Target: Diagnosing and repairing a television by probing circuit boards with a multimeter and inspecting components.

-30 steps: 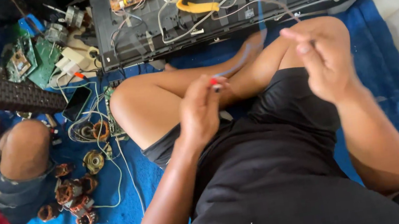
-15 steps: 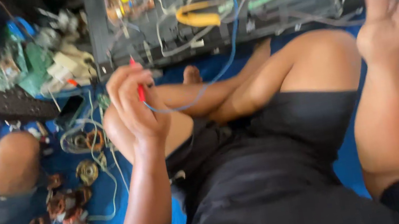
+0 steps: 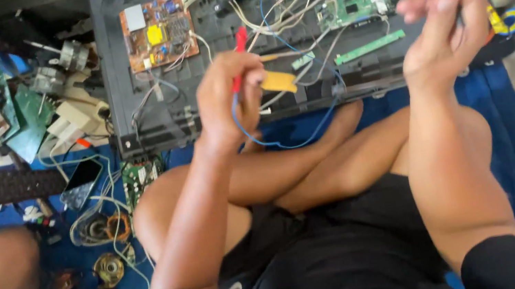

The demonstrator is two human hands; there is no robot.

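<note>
You're gripping the red probe upright in your left hand — nearer the brown circuit board up-left — while your right hand is hovering loosely curled, holding nothing I can make out.

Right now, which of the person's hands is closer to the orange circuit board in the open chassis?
Left. The left hand, gripping a red tool, sits just right of and below the orange circuit board. The right hand is raised far across the chassis, near its right edge.
</note>
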